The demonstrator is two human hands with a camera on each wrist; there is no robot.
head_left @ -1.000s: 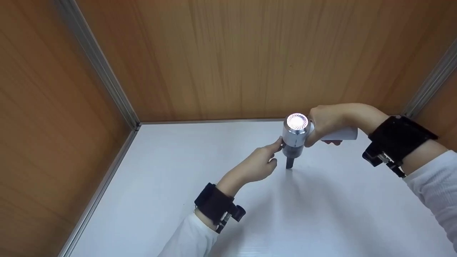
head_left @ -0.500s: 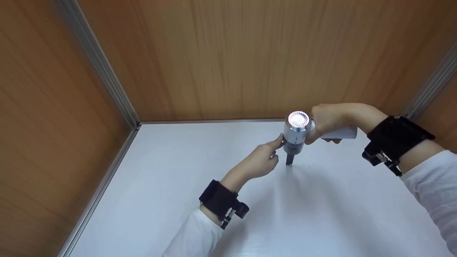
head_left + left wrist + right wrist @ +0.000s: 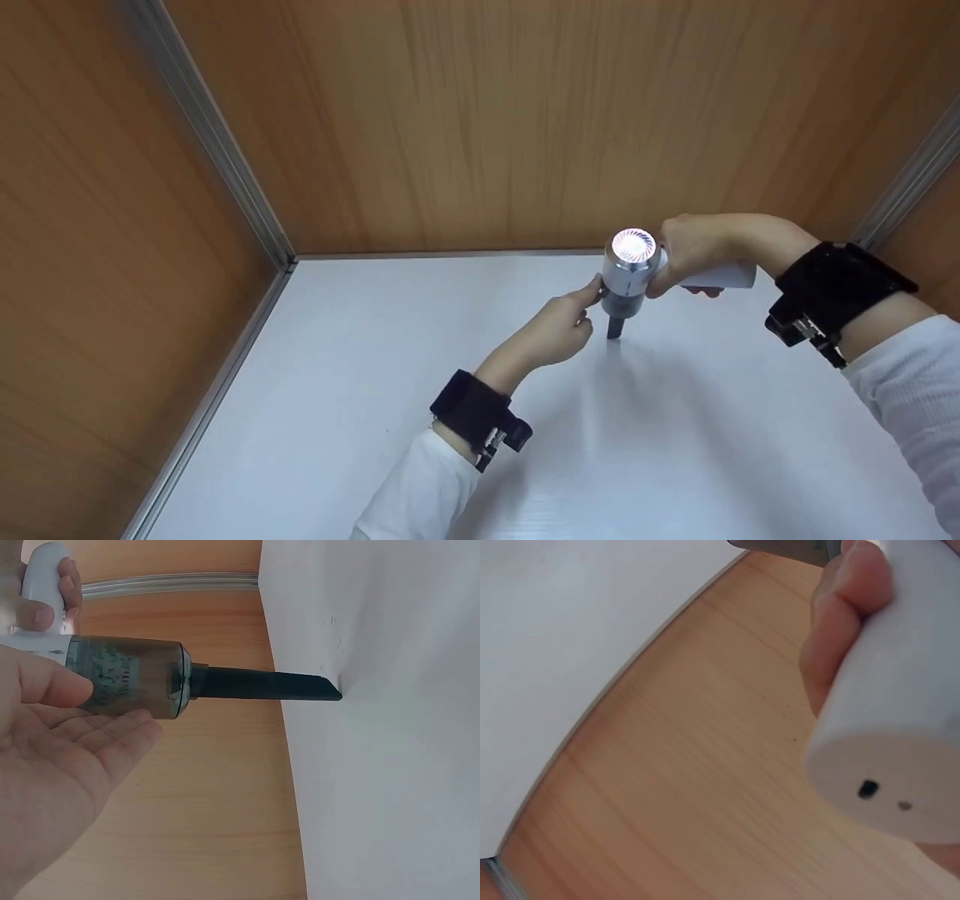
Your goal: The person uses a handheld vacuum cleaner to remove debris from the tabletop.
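A single handheld vacuum cleaner [image 3: 628, 279] stands nose-down over the white bench [image 3: 375, 390], at about 1 o'clock from the middle of the head view, close to the wooden back wall [image 3: 525, 112]. Its dark crevice nozzle [image 3: 262, 684] has its slanted tip touching the bench surface, and the rear vent on top glows white. The right hand [image 3: 694, 247] has its grip clamped round the white handle [image 3: 900, 727], fingers curled over it, holding the machine from the 3 o'clock side. The left hand [image 3: 559, 330] reaches in from 8 o'clock; the left wrist view shows its palm and fingers straight and relaxed, the thumb and fingertips lying against the translucent dust cup [image 3: 124, 675], which holds some grey debris, so that grip is apart and only touches rather than clamps. By my reading, the step in hand is steadying the dust cup while the nozzle bears on the bench; the next move would call for the left fingers to close firmly round the cup, or to guide it, while the right hand keeps the handle from tilting. Counted: one vacuum cleaner, one nozzle, two hands, two dark wrist straps, two white sleeves
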